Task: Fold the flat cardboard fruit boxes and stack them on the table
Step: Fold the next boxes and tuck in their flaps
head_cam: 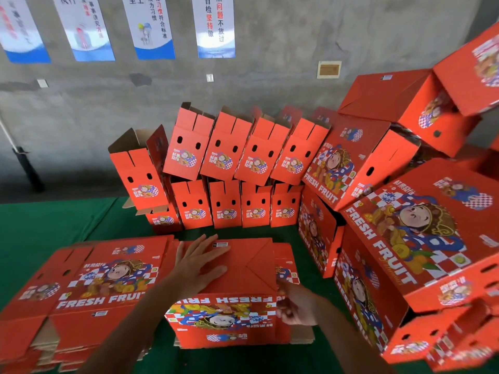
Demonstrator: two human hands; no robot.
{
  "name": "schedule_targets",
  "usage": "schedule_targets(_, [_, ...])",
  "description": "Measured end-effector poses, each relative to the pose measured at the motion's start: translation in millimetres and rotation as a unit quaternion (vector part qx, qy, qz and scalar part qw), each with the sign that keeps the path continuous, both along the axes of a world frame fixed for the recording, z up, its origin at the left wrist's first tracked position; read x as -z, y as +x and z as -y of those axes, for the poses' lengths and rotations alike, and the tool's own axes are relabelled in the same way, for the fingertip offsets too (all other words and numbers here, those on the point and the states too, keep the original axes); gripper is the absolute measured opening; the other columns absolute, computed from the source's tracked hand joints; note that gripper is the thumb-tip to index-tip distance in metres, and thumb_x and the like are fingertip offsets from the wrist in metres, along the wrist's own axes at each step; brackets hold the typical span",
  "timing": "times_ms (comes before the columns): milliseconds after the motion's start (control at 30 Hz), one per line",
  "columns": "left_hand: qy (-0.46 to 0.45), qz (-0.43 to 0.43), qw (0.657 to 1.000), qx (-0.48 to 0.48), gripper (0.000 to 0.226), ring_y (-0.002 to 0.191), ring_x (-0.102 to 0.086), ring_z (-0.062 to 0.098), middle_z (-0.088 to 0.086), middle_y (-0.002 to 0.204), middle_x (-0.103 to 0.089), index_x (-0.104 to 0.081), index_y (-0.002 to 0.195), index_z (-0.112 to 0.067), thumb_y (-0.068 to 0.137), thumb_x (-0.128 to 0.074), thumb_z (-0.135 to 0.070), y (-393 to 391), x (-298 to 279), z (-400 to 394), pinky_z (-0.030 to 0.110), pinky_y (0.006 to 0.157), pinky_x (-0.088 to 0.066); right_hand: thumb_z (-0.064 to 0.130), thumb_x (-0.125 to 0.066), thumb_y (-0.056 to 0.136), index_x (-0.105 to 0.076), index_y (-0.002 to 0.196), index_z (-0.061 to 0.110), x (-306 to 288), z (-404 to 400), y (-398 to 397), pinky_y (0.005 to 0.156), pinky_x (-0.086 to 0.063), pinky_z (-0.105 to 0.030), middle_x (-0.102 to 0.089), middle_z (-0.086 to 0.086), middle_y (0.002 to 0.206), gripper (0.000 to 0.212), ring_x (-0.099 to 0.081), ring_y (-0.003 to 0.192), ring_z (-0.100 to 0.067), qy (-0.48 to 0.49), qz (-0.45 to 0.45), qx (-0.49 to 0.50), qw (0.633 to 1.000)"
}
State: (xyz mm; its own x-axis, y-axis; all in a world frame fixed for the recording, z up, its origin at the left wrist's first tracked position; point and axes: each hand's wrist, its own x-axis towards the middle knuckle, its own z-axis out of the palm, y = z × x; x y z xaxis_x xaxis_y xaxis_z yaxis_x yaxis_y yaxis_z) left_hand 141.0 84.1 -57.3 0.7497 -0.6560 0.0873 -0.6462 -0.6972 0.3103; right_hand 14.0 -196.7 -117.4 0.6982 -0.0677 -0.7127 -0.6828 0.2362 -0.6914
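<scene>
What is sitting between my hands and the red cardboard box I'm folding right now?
Nothing visible. The left hand lies flat on the bottom flaps of the red cardboard box, and the right hand is against its right side, though that hand is blurred.

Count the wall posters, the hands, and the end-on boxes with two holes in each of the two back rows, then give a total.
Posters: 4
Hands: 2
Upper-row boxes: 5
Lower-row boxes: 5, the leftmost partly hidden
Total: 16
</scene>
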Motion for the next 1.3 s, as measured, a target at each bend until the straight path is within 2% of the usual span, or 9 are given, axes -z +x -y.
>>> schedule_targets(167, [-0.016, -0.004, 1.000, -0.022, 0.052, 0.154, 0.016, 0.004, -0.027, 0.165, 0.006, -0.008, 0.139, -0.080, 0.090, -0.025, -0.080, -1.5, -7.0, -4.1, 0.055, 0.121, 0.018, 0.058, -0.055, 0.099, -0.056, 0.080, 0.013, -21.9, -6.2, 7.3, 0.050, -0.041, -0.023, -0.051, 0.001, 0.063, 0.048, -0.044, 0.055, -0.011, 0.005, 0.052, 0.024, 0.998])
schedule_targets(267, [-0.065, -0.014, 0.997, -0.041, 0.059, 0.154, 0.000, 0.005, -0.024, 0.165, -0.005, 0.001, 0.141, -0.076, 0.089, -0.027, -0.081, -1.4, -34.7, -2.8, 0.054, 0.124, 0.010, 0.035, -0.054, 0.106, -0.059, 0.126, 0.022, -55.4, -10.2, 22.4, 0.067, -0.061, -0.038, -0.065, -0.013, 0.117, 0.024, -0.063, 0.102, -0.030, -0.033, 0.129, -0.007, 0.991])
schedule_targets(367, [-0.154, 0.013, 0.987, -0.043, 0.059, 0.149, -0.021, 0.000, -0.030, 0.157, -0.026, -0.017, 0.142, -0.069, 0.087, -0.030, -0.085, -5.4, -76.6, 0.5, 0.047, 0.125, -0.004, 0.022, -0.052, 0.106, -0.050, 0.144, 0.034, -93.8, -16.8, 34.6, 0.083, -0.062, -0.054, -0.051, -0.016, 0.145, 0.040, -0.054, 0.127, -0.044, -0.078, 0.199, -0.056, 0.975])
schedule_targets(500, [-0.308, 0.039, 0.951, -0.010, 0.047, 0.123, -0.057, 0.002, -0.029, 0.125, -0.064, -0.064, 0.123, -0.050, 0.092, -0.043, -0.079, -17.7, -140.2, -4.3, 0.040, 0.111, -0.041, 0.012, -0.057, 0.100, -0.064, 0.123, 0.055, -158.3, -14.9, 34.6, 0.076, -0.064, -0.050, -0.059, -0.008, 0.128, 0.049, -0.065, 0.109, -0.034, -0.117, 0.280, -0.089, 0.949])
schedule_targets(600, [-0.377, -0.007, 0.925, 0.041, 0.052, 0.114, -0.064, 0.001, -0.023, 0.118, -0.070, -0.070, 0.120, -0.042, 0.098, -0.037, -0.075, -27.8, -177.5, 3.3, 0.027, 0.090, -0.051, 0.015, -0.061, 0.099, -0.056, 0.127, 0.063, -209.5, -9.6, 33.1, 0.077, -0.064, -0.041, -0.067, 0.000, 0.115, 0.056, -0.072, 0.085, -0.023, -0.236, 0.392, -0.114, 0.882])
schedule_targets(700, [-0.392, -0.028, 0.918, 0.049, 0.050, 0.135, -0.038, -0.017, -0.042, 0.139, -0.048, -0.056, 0.136, -0.057, 0.092, -0.043, -0.079, -25.4, -197.6, 29.4, 0.028, 0.112, -0.036, 0.017, -0.057, 0.102, -0.047, 0.133, 0.062, -253.1, -6.9, 37.4, 0.071, -0.051, -0.025, -0.063, 0.002, 0.106, 0.056, -0.060, 0.072, -0.013, -0.401, 0.473, -0.138, 0.772])
schedule_targets(867, [-0.435, -0.047, 0.886, 0.152, 0.078, 0.152, -0.011, -0.009, -0.035, 0.163, -0.015, -0.012, 0.160, -0.047, 0.102, -0.063, -0.036, -15.2, -228.1, 93.6, 0.035, 0.126, -0.017, 0.026, -0.045, 0.104, -0.034, 0.151, 0.047, -295.1, 2.3, 38.1, 0.087, -0.040, -0.030, -0.031, 0.001, 0.109, 0.053, -0.041, 0.110, -0.021, -0.688, 0.478, -0.111, 0.534])
schedule_targets(1200, [-0.491, 0.019, 0.832, 0.257, 0.089, 0.152, -0.029, 0.010, -0.003, 0.166, -0.031, -0.012, 0.159, -0.045, 0.100, -0.056, 0.005, -3.0, -355.8, 268.3, 0.052, 0.125, -0.026, 0.024, -0.050, 0.099, -0.038, 0.154, 0.036, -428.6, 125.9, -6.0, 0.103, -0.041, -0.047, -0.041, -0.014, 0.121, 0.058, -0.045, 0.110, -0.039, -0.806, 0.407, 0.038, 0.428])
schedule_targets(1300, [-0.516, 0.018, 0.810, 0.279, 0.090, 0.140, -0.046, -0.001, -0.017, 0.156, -0.040, -0.015, 0.162, -0.029, 0.095, -0.048, 0.020, -9.4, -400.2, 322.7, 0.049, 0.121, -0.035, 0.025, -0.052, 0.099, -0.041, 0.155, 0.030, -466.3, 166.2, -17.0, 0.103, -0.039, -0.049, -0.046, -0.020, 0.119, 0.057, -0.044, 0.114, -0.041, -0.826, 0.391, 0.045, 0.403])
